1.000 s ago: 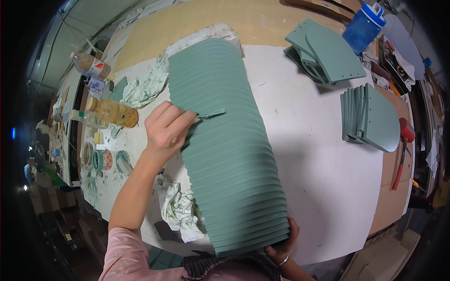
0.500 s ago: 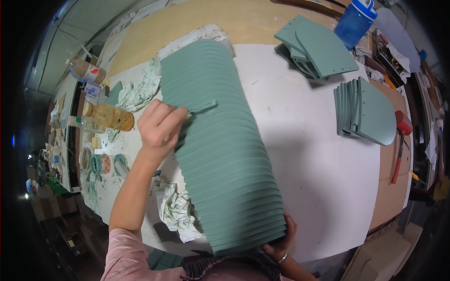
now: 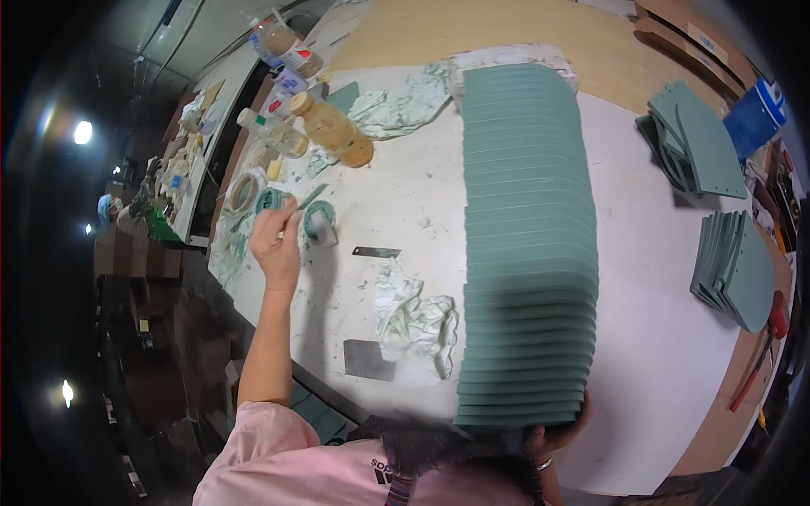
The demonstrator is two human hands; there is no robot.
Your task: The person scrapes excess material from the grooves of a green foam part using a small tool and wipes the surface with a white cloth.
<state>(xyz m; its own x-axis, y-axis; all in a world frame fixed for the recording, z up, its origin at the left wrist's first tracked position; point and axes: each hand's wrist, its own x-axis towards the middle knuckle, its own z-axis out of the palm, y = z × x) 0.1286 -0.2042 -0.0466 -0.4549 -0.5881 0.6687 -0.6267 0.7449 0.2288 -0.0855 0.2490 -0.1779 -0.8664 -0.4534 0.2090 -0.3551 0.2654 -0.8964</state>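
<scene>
A long ribbed row of green panels (image 3: 527, 236) with rounded edges, stacked one against another, lies lengthwise on the white table. My right hand (image 3: 567, 428) is closed round its near right corner; some of the fingers are hidden. Over on the left, my left hand (image 3: 277, 240) is pinched on a thin, flat, green-coated stick-like tool (image 3: 314, 196). It hovers at a small jar (image 3: 268, 201) smeared with green. Beside that jar is a second green-smeared round container (image 3: 320, 219) with something pale against it.
A crumpled rag (image 3: 413, 316), a blade strip (image 3: 376, 252) and a grey plate (image 3: 368, 360) lie left of the row. Bottles (image 3: 333, 131) and another rag (image 3: 405, 110) stand farther back. Loose green panels (image 3: 696, 139), a blue bottle (image 3: 753, 118) and a red-headed mallet (image 3: 777, 316) are at right.
My left hand has drawn back from the row's surface to the jars at the left, still with the tool. The view has swung left; my right hand stays at the near corner.
</scene>
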